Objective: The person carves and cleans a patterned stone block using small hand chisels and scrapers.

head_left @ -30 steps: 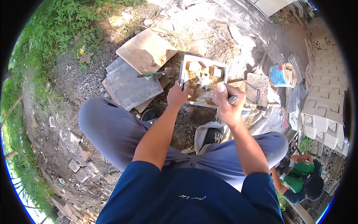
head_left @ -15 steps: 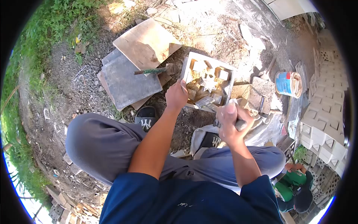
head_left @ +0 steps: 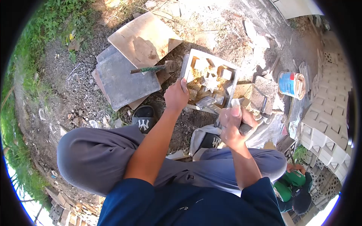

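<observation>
White rectangular box frame (head_left: 234, 84) sits on the bare ground past my feet. Inside: a pale star-shaped piece (head_left: 210, 82) about mid-frame, chunky off-white blocks (head_left: 226, 74) around it, yellowish loose material between. My left hand (head_left: 176, 96) is at the frame's near left corner, fingers curled closed on the edge, thumb up along it; undersides of the fingers hidden. My right hand (head_left: 235, 124), just off the frame's near right corner, is blurred, but the fingers are wrapped round a dark rounded tool handle (head_left: 246, 129), thumb on top. Same tool's flat shiny metal blade (head_left: 206, 102) reaches over the frame's near side; I can't tell if it touches the blocks. Left of the frame: tan wooden board (head_left: 145, 39) overlapping a flat grey square slab (head_left: 128, 81), green-wrapped stick (head_left: 152, 69) with a brown block at its end lying over the slab. Right of the frame: rough greyish slab (head_left: 264, 86), then blue-and-white bucket (head_left: 287, 83). Well apart, nearer side and further right: co-worker in green (head_left: 292, 184).
</observation>
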### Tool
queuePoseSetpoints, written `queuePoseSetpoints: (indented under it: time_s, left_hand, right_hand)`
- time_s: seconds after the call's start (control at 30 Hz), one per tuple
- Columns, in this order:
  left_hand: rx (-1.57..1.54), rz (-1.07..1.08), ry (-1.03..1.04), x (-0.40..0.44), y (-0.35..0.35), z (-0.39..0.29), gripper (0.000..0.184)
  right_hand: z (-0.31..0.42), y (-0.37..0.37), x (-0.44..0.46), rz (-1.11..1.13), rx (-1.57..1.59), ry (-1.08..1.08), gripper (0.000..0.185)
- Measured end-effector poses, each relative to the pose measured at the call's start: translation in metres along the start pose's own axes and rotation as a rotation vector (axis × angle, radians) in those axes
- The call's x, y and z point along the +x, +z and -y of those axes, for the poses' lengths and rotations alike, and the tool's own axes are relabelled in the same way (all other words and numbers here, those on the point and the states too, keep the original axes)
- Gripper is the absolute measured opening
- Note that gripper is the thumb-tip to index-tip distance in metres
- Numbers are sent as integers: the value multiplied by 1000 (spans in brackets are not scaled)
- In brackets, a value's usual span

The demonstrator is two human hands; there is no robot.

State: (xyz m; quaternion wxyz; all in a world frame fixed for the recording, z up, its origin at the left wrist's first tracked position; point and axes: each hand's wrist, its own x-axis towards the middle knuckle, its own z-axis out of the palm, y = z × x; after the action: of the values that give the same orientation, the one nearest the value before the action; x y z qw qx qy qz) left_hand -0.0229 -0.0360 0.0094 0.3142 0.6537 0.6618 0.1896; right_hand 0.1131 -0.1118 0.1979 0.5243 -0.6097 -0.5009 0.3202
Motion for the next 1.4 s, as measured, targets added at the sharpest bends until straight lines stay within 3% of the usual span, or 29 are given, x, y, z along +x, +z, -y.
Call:
queuePoseSetpoints:
  time_s: [0.07, 0.13, 0.2, 0.27, 0.33, 0.37, 0.47, 0.57, 0.7, 0.73, 0.8, 0.83, 0.87, 1.03, 1.13, 1.27, 1.33, 1.4]
  left_hand:
    - [-10, 1, -19, 1, 4, 6, 34]
    - [-27, -26, -16, 4, 1, 4, 34]
    - [-48, -36, -7, -4, 2, 3, 34]
    - [-28, -24, -25, 0, 3, 3, 33]
    - [-19, -27, -27, 1, -1, 1, 33]
    - [-16, -15, -37, -2, -3, 1, 32]
    - [-12, -17, -22, -1, -1, -4, 32]
    - [-15, -24, -19, 1, -3, 0, 33]
    - [-35, -32, -10, -2, 0, -3, 34]
    - [-10, -28, -17, 0, -1, -1, 34]
    - [0, -20, -15, -6, 1, 4, 34]
    - [-32, -34, -11, -6, 2, 4, 34]
    - [-67, -60, 4, -2, 2, 1, 34]
    - [16, -8, -24, -3, 2, 6, 35]
    - [-64, -63, 11, 0, 2, -1, 34]
    - [-1, 3, -33, -1, -3, 2, 35]
    - [-17, -7, -14, -1, -1, -1, 35]
    - [0, -3, -28, -1, -1, 0, 35]
  right_hand:
    - [14, 5, 2, -43, 3, -59, 38]
    - [12, 5, -3, -85, 217, -124, 37]
    - [-1, 3, 0, -17, 22, 6, 38]
    - [7, 3, 2, -71, 88, 30, 39]
    - [14, 2, -1, -86, 268, -99, 40]
    - [12, 2, -3, -133, 244, 4, 39]
    - [3, 4, 4, -71, 76, -28, 39]
    - [13, 3, -1, -140, 252, -116, 37]
    - [7, 3, 2, -103, 127, 7, 35]
    - [3, -1, -3, -112, 172, -159, 34]
    - [12, 2, -1, -91, 320, -187, 35]
    - [6, 3, -1, -131, 278, -90, 37]
    - [-9, 1, 0, -117, 16, 22, 40]
    - [11, 6, -3, -169, 382, -130, 42]
    - [4, 7, 4, -119, 139, 20, 40]
    - [17, 2, -1, -110, 354, -113, 37]
    - [-7, 3, 5, -90, -29, -47, 36]
    - [2, 5, 9, -123, 92, -31, 37]
